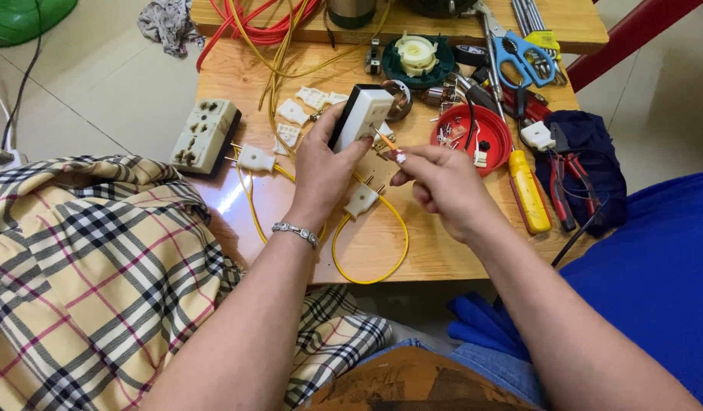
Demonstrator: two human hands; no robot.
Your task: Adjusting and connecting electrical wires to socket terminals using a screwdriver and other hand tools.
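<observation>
My left hand grips a white and black socket box above the wooden table. An orange wire end runs from that box to my right hand, whose fingertips pinch it close to the box. Below my hands a white plug lies on a yellow cable loop. A second white plug rests left of my left hand.
A beige multi-socket block hangs at the table's left edge. A red lid with small parts, a yellow-handled screwdriver, red pliers, blue scissors and red and yellow cables crowd the right and back. A checked cloth covers my lap.
</observation>
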